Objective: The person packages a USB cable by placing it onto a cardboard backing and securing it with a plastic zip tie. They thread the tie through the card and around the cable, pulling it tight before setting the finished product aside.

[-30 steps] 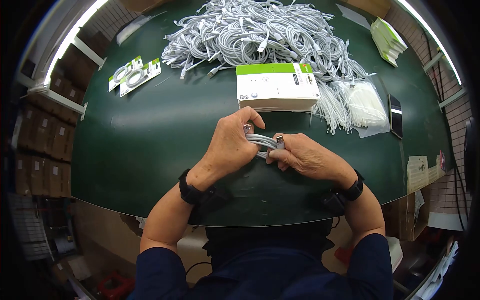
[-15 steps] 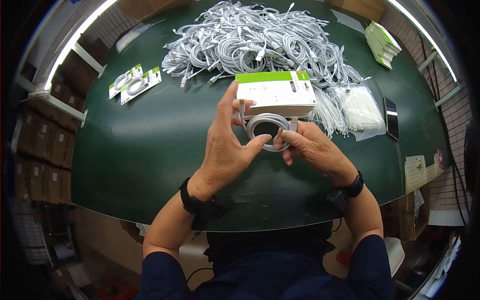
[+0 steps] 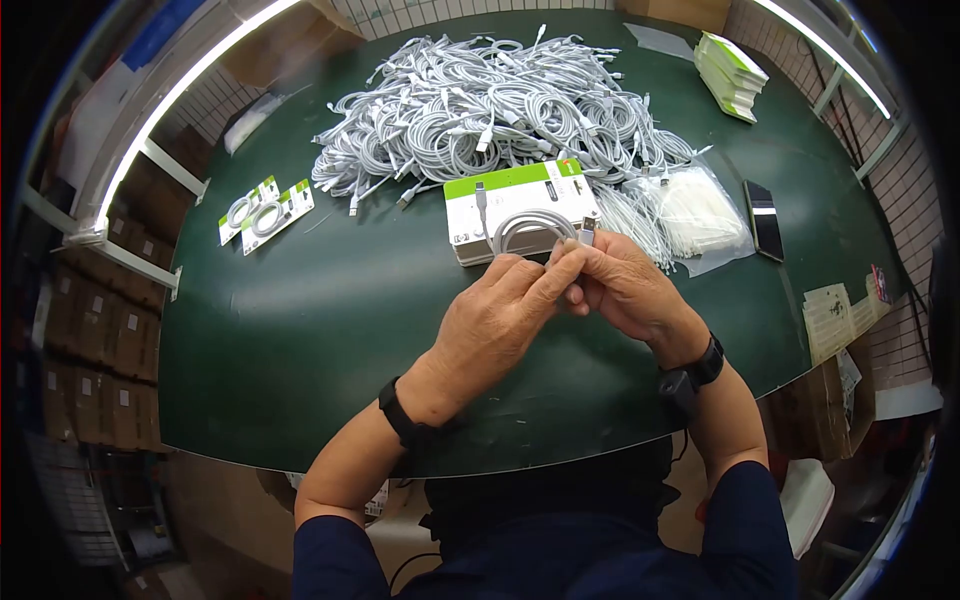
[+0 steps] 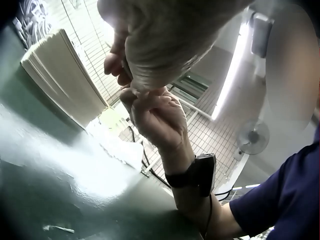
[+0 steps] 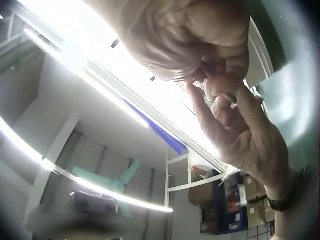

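Note:
A light grey USB cable [image 3: 535, 222], wound into a round coil, is held up between both hands over the table. The right hand [image 3: 640, 290] pinches the coil's right side, where a metal USB plug [image 3: 588, 229] sticks up beside the thumb. My left hand [image 3: 495, 318] is curled at the coil's lower edge, its fingertips meeting the right hand's. The cable's other connector [image 3: 481, 196] points up at the left. In the left wrist view the right hand [image 4: 159, 120] meets the left; in the right wrist view the left hand [image 5: 250, 135] does. Fingers hide the coil's lower part.
Behind the hands lies a white and green box [image 3: 470, 215]. A big heap of grey cables [image 3: 450, 110] fills the back. To the right are loose cable ties [image 3: 635, 225], a plastic bag [image 3: 710, 225] and a phone [image 3: 763, 222]. Carded cables [image 3: 278, 215] lie at the left.
My left hand, spread beside the coil half a second ago, has closed in rightward against the right hand. The coil now shows upright above the hands. The head view has shifted.

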`<state>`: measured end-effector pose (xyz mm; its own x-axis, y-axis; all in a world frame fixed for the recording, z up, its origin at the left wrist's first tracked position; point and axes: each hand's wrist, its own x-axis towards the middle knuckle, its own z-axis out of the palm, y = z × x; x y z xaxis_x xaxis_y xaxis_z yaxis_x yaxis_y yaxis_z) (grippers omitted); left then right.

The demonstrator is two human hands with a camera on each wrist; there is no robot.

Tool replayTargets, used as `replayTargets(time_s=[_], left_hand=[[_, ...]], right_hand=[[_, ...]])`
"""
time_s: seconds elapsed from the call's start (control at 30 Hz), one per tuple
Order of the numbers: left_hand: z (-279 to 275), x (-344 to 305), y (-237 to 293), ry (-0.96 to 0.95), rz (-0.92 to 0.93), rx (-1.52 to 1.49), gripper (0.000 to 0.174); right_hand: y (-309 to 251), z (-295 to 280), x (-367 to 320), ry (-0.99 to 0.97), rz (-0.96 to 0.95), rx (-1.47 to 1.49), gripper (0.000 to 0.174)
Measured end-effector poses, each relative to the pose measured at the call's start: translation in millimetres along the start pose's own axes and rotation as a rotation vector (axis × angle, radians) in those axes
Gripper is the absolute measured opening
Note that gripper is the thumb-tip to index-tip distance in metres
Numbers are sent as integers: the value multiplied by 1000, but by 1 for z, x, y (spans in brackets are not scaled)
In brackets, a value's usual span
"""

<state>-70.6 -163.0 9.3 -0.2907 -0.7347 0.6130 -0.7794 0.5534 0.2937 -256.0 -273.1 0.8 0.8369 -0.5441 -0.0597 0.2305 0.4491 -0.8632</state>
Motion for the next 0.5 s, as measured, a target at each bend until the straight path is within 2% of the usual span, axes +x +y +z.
replayTargets(time_s=[0.13,0.3,0.5], left_hand=[[-1,2,-6,102,95,-5,53],[-8,7,-5,211,117,-83,35],[-14,0,-12,257,94,-172,31]], right_hand=[[-8,8,-6,106,-102,-33,39],[-9,13,-7,58,-136,17,56],[-17,19,-9,47,-157,-153,63]])
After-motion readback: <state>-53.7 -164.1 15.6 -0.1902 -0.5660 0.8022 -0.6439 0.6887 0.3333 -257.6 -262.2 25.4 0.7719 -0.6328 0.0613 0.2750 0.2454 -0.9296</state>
